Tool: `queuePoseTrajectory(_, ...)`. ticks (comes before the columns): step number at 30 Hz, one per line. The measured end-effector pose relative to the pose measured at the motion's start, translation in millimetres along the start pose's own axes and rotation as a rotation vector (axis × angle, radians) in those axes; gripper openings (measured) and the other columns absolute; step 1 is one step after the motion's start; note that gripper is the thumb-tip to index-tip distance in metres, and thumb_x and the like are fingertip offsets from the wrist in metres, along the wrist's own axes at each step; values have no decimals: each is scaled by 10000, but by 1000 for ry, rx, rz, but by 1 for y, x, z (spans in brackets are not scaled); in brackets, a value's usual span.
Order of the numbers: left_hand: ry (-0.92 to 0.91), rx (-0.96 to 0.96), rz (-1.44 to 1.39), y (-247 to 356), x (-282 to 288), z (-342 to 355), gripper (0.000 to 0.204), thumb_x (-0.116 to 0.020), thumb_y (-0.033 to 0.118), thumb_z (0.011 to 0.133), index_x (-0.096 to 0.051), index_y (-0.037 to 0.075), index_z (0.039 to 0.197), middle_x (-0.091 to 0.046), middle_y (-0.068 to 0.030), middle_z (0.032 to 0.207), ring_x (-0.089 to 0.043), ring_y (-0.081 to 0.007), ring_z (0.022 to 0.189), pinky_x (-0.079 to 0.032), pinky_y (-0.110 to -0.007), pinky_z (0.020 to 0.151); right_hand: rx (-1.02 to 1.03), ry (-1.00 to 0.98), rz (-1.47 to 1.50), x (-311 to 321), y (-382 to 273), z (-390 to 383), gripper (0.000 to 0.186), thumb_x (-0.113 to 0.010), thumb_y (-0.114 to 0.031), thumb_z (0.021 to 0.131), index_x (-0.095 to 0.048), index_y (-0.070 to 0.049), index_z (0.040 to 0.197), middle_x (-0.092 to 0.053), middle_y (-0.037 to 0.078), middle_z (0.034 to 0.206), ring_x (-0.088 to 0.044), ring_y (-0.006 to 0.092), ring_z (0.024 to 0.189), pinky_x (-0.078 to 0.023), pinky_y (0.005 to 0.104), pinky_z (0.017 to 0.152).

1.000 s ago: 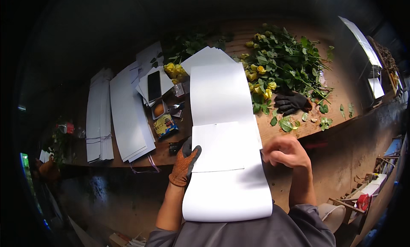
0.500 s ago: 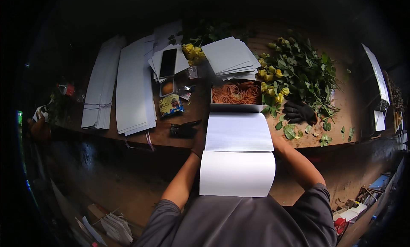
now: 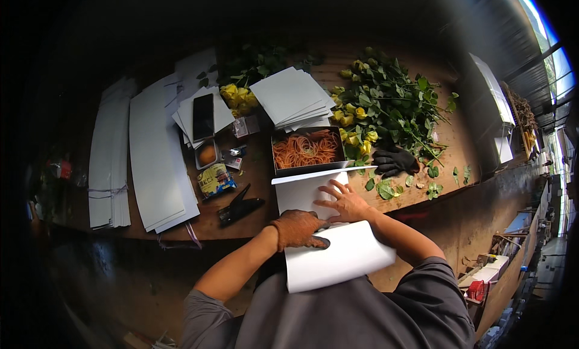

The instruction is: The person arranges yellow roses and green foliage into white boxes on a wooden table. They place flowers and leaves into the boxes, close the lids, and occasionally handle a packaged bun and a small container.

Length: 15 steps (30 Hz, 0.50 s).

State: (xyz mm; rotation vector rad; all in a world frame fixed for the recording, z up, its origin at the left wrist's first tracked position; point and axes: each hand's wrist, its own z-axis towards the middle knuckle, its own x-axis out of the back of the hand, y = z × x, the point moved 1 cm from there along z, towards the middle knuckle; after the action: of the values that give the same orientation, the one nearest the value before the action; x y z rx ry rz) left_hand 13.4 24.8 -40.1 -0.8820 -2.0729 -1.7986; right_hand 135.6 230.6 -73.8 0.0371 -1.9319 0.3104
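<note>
A large white corrugated sheet (image 3: pixel 338 258) lies over the near table edge, bent, with its lower part curling toward me. My left hand (image 3: pixel 300 229), in an orange-brown work glove, rests on it near the bend with its thumb stretched apart from the fingers. Bare, my right hand (image 3: pixel 345 201) presses on the upper part, fingers spread. Neither hand appears to grip anything. Just beyond the sheet stands an open box (image 3: pixel 310 168) full of orange rubber bands (image 3: pixel 304 149). A black stapler (image 3: pixel 240 209) lies to the left of my gloved hand.
White card stacks (image 3: pixel 154 162) lie at left, more cards (image 3: pixel 292 96) behind the box. A phone (image 3: pixel 203 117), a yellow packet (image 3: pixel 215 180) and a small tub (image 3: pixel 208 153) sit between. Yellow roses (image 3: pixel 392 102) and a black glove (image 3: pixel 395 162) lie at right.
Both hands, earlier mostly hidden by the sheet, now lie on top of it. The sheet's ribbed face no longer shows and its lower part has tilted. The view has shifted right.
</note>
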Motion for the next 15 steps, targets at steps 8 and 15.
queuePoseTrajectory(8,150,184,408,51,-9,14,183,-591,211,879,-673,136,1024,-642,-112,950,-679,-297,859,-563,-445,679,21,-94,200,3,18,-1,544,-677,-429,873,-548,-267,1376,-380,71,1514,-375,335,1372,-419,478,1040)
queuePoseTrajectory(15,37,305,342,53,1,23,344,-642,172,825,-630,171,1169,-635,-124,994,-677,-314,881,-566,-437,698,-228,-148,154,122,181,24,173,-561,-48,783,-684,-115,883,-697,108,807,-682,303,736,-539,419,661)
